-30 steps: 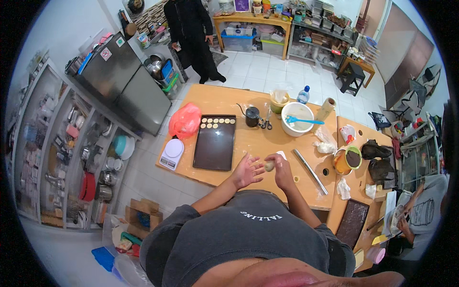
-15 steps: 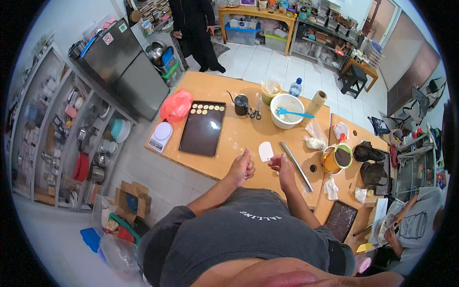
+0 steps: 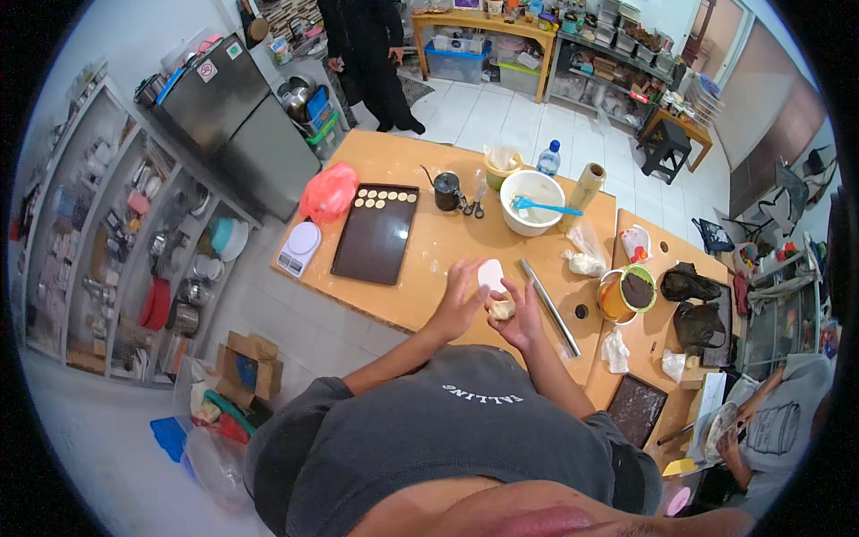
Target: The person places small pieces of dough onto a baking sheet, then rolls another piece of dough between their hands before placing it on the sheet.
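Note:
My right hand (image 3: 523, 318) holds a small pale lump of dough (image 3: 501, 310) in its fingers at the front of the wooden table (image 3: 420, 313). Just left of it my left hand (image 3: 458, 304) is raised, fingers apart and holding nothing. Beyond both hands lies a white flat scraper (image 3: 489, 275), with a steel rolling rod (image 3: 550, 306) to the right. A dark tray (image 3: 371, 242) carries several pale discs along its far end. A purple scale (image 3: 299, 251) and pink plastic bag (image 3: 327, 192) are at the left.
A white bowl with blue spatula (image 3: 528, 192), black pot (image 3: 446, 192), scissors, bottle (image 3: 548, 159) and roll (image 3: 586, 188) stand at the back. A second table holds a tub (image 3: 617, 295) and tray (image 3: 635, 410). Someone in black (image 3: 367, 54) stands beyond; a grey-shirted person (image 3: 778, 412) works at right.
My left hand has gone from open, through closed fingers, to open and higher. The dough in my right hand shows again after being hidden. The view of the table has shifted slightly.

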A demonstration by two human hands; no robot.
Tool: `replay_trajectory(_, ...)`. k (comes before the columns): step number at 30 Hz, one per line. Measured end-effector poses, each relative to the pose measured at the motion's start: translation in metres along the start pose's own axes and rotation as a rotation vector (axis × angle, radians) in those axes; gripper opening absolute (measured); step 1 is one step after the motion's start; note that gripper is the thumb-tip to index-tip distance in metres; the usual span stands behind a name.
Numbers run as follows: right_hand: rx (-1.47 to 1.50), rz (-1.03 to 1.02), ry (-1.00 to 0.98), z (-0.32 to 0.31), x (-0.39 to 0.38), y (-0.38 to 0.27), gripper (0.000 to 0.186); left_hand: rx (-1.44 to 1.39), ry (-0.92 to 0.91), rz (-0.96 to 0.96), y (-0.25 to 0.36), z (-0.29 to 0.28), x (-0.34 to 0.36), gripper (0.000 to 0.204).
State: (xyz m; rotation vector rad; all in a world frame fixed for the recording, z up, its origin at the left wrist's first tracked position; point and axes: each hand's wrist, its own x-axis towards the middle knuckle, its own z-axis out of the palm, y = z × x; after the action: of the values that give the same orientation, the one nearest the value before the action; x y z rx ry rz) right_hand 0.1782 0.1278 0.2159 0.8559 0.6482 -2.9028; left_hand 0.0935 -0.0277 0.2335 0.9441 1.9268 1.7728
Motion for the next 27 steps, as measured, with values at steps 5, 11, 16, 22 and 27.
replay_trajectory(5,-0.062,0.018,-0.001,-0.025,0.023,-0.001,0.050,-0.147,0.309,-0.263,-0.047,-0.025,0.001,0.056)
replay_trajectory(11,-0.454,-0.265,0.112,0.003,0.039,0.002,0.051,-0.345,0.337,-0.547,-0.063,-0.044,-0.010,0.058)
replay_trajectory(16,-0.517,-0.529,-0.131,0.062,0.040,0.023,0.065,-0.652,0.191,-0.789,-0.058,-0.073,-0.013,0.064)
replay_trajectory(22,-0.660,-0.611,-0.261,0.099,0.055,0.043,0.067,-1.129,-0.070,-0.820,-0.027,-0.113,-0.008,0.056)
replay_trajectory(27,-0.511,-0.471,-0.043,0.111,0.077,0.057,0.059,-1.061,-0.023,-0.848,-0.048,-0.154,-0.003,0.041)
